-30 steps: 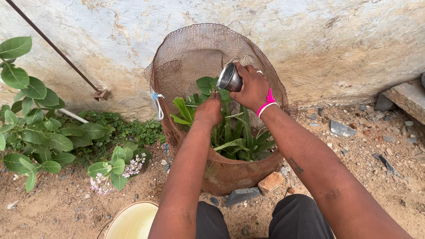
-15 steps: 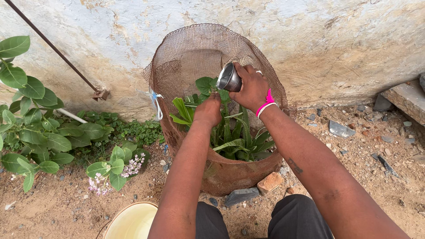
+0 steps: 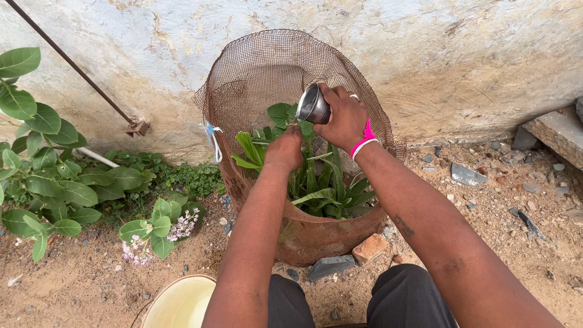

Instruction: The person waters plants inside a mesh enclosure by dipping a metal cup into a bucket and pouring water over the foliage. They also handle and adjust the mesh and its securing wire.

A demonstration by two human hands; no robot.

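Steel, small and round, the cup sits at upper centre of the head view, tipped on its side with its mouth toward the left, above the plant. The right hand holds it; the grip is clamped on the cup, fingers wrapped over its base. A pink wristband circles that wrist. The left hand is just below and left of the cup, closed among the leaves of the green plant; what it pinches cannot be told. A brown mesh guard rings the plant against the plastered wall. A cream bucket stands at lower left.
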